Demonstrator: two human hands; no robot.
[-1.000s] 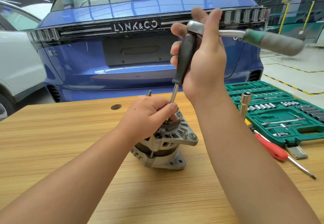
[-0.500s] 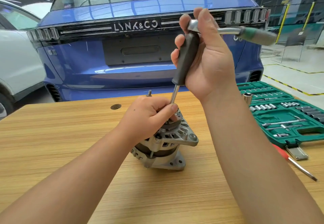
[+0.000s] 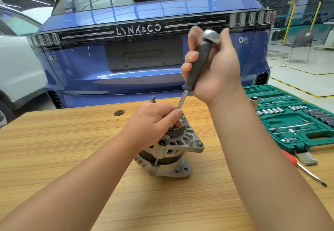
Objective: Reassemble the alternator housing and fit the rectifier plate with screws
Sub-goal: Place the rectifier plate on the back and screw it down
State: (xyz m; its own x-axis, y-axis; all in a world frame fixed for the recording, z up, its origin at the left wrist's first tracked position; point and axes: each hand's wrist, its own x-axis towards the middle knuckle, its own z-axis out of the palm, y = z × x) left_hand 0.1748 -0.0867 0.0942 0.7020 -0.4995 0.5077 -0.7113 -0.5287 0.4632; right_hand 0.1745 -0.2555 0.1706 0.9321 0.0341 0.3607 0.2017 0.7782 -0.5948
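A grey metal alternator (image 3: 173,151) stands upright on the wooden table (image 3: 72,149). My left hand (image 3: 153,118) rests on its top, fingers curled round the lower steel shaft of a driver (image 3: 198,64) and covering the rectifier plate. My right hand (image 3: 215,68) grips the driver's dark handle, which tilts up to the right. A round chrome ratchet head (image 3: 210,35) sits on the handle's top end; its handle is hidden behind my right hand. The driver's tip meets the alternator's top under my left thumb.
A green socket set case (image 3: 298,120) lies open at the right. A red-handled screwdriver (image 3: 305,169) lies in front of it. A loose bolt (image 3: 153,99) stands behind my left hand. A blue car (image 3: 144,50) is parked just beyond the table.
The ratchet's green-grey handle, which pointed right, has swung round out of sight behind my right hand. My left hand and the alternator have stayed put.
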